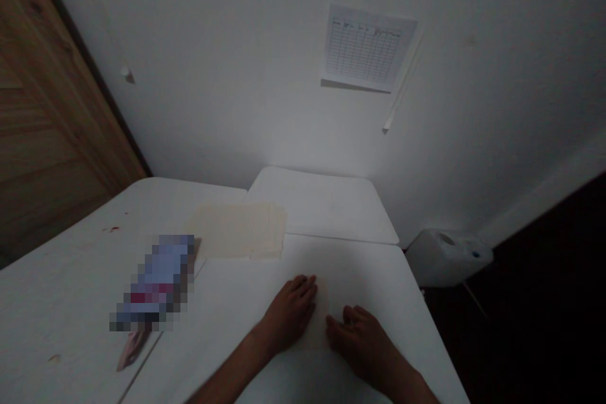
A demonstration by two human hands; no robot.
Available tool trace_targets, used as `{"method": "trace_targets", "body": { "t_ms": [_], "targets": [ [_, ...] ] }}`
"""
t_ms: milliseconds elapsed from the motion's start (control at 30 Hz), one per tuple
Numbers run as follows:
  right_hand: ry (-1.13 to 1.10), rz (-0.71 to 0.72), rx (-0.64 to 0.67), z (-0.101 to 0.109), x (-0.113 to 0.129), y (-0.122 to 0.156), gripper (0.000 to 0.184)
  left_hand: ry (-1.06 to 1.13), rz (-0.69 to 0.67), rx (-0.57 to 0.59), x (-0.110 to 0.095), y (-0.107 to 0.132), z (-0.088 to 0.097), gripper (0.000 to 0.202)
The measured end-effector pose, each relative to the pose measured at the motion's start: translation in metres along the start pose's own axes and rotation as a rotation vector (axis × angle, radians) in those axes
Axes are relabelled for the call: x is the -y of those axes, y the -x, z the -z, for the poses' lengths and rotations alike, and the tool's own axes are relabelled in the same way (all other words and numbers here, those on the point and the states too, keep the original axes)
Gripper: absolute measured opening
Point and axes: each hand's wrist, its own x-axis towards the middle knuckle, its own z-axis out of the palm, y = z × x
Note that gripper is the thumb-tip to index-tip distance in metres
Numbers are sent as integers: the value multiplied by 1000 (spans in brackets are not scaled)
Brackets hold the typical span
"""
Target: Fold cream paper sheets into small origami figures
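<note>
My left hand (288, 314) lies flat on the white table (360, 284), its fingertips at the left edge of a pale sheet of paper (316, 322). My right hand (357, 347) rests at the sheet's right edge, fingers slightly spread. Neither hand appears to grip the sheet. Further up the table, a stack of cream paper sheets (239, 230) lies left of both hands. A pixelated, blurred flat object (156, 281) lies to the left, too obscured to name, with a pink item (132, 348) poking out beneath it.
Several white folding tables meet here, with a second one (326, 202) against the wall and a third (61, 271) at left with small red marks. A wooden door (52, 107) stands left, a printed grid sheet (367, 47) hangs on the wall, and a white plastic container (447, 257) sits right.
</note>
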Motion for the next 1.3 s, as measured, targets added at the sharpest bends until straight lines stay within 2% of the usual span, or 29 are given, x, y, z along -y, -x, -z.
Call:
{"method": "trace_targets", "body": {
  "t_ms": [100,267,367,433,600,700,800,1133,1300],
  "targets": [
    [34,55,13,-8,3,10,36,17,2,11,0,2,1,40],
    [-41,42,27,-21,9,28,45,0,28,100,-2,6,9,53],
    [-89,-19,17,-18,14,30,29,-14,17,136,-3,9,12,59],
    [-147,-106,-22,-12,13,24,21,-20,7,142,-3,12,11,62],
    [-252,-185,-251,0,-2,-12,34,-41,10,128,-4,15,8,65],
    [-188,-166,-221,-2,-12,-32,41,-48,1,127,-5,15,8,65],
    [-120,-155,-161,-6,-15,-40,43,-51,-2,140,-7,15,11,66],
    [-98,-185,-66,-3,-16,-35,48,-101,103,124,-5,31,23,76],
    [-155,-183,-15,-1,-21,-32,64,-125,89,124,-1,36,31,79]
  ]
}}
